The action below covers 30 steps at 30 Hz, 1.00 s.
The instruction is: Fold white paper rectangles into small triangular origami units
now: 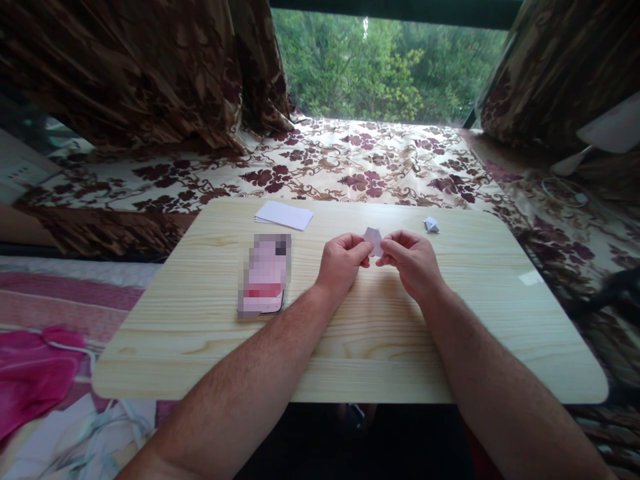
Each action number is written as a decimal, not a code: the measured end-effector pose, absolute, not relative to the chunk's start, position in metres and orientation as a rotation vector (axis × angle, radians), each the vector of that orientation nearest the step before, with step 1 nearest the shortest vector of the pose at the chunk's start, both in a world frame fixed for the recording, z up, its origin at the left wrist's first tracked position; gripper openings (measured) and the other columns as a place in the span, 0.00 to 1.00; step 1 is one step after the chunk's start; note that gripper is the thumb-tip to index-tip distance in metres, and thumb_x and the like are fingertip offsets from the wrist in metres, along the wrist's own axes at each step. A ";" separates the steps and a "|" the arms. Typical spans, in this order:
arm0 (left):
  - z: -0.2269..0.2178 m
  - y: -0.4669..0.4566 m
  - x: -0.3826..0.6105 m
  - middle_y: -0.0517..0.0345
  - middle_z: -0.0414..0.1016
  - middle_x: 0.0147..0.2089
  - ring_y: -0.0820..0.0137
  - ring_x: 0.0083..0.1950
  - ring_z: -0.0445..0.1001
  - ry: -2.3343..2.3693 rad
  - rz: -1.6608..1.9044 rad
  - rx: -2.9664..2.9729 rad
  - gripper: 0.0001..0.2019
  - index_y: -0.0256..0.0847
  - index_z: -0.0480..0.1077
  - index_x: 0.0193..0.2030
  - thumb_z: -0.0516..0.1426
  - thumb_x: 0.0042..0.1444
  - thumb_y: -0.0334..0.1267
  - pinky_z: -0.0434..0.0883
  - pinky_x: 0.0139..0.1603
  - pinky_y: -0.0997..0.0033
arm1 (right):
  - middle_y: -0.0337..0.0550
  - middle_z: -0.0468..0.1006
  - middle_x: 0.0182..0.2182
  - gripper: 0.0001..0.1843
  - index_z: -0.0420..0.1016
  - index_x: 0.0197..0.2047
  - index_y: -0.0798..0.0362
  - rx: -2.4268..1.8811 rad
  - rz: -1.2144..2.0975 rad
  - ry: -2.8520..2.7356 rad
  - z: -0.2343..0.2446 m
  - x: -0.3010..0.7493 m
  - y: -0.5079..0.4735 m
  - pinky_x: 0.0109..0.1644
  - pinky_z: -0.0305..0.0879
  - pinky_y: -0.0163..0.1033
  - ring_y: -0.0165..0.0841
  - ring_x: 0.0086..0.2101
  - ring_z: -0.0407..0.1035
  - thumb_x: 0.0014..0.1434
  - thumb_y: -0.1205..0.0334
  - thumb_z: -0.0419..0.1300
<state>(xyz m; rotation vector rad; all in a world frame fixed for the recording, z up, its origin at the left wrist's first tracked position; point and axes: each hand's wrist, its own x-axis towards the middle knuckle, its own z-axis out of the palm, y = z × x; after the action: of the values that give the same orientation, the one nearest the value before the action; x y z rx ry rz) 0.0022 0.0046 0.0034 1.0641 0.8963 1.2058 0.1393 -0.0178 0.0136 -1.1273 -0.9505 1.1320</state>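
Both of my hands meet over the middle of a light wooden table (350, 347). My left hand (343, 261) and my right hand (411, 261) pinch a small folded piece of white paper (373, 239) between their fingertips, holding it just above the tabletop. The paper looks partly folded into a small angular shape. Both forearms reach in from the near edge.
A phone (265, 275) lies flat to the left of my hands. A small stack of white paper sheets (283, 215) sits near the far edge. A little folded paper figure (431, 225) rests at the far right. Floral cloth, curtains and a window lie beyond.
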 end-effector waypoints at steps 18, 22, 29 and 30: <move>0.005 0.004 0.001 0.63 0.68 0.22 0.76 0.25 0.65 0.942 1.180 1.176 0.10 0.37 0.70 0.24 0.65 0.49 0.40 0.63 0.28 0.74 | 0.37 0.77 0.26 0.11 0.77 0.32 0.54 -1.131 1.154 -0.990 0.013 0.141 -0.017 0.31 0.71 0.35 0.27 0.24 0.71 0.48 0.58 0.71; 0.005 0.003 0.000 0.62 0.68 0.21 0.76 0.25 0.65 0.925 1.150 1.192 0.11 0.37 0.70 0.22 0.65 0.48 0.39 0.61 0.28 0.74 | 0.36 0.76 0.24 0.10 0.76 0.27 0.54 -1.133 1.160 -0.996 0.016 0.140 -0.019 0.32 0.71 0.34 0.27 0.25 0.70 0.48 0.58 0.70; 0.006 0.001 0.001 0.59 0.72 0.23 0.74 0.27 0.68 0.894 1.128 1.147 0.11 0.37 0.72 0.24 0.65 0.47 0.41 0.64 0.30 0.73 | 0.36 0.73 0.20 0.10 0.75 0.25 0.54 -1.165 1.082 -1.036 0.019 0.140 -0.021 0.29 0.66 0.33 0.26 0.23 0.67 0.48 0.59 0.70; 0.007 0.001 0.001 0.58 0.73 0.25 0.73 0.27 0.69 0.871 1.124 1.099 0.11 0.37 0.74 0.26 0.65 0.48 0.43 0.65 0.30 0.73 | 0.36 0.73 0.20 0.10 0.75 0.25 0.54 -1.161 1.084 -1.012 0.018 0.140 -0.020 0.29 0.66 0.34 0.27 0.23 0.67 0.48 0.58 0.70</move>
<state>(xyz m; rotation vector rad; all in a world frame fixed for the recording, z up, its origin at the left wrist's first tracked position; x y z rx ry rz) 0.0011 0.0014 0.0068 1.0987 0.8706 1.1240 0.1404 -0.0200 0.0182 -1.1614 -1.0121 1.0843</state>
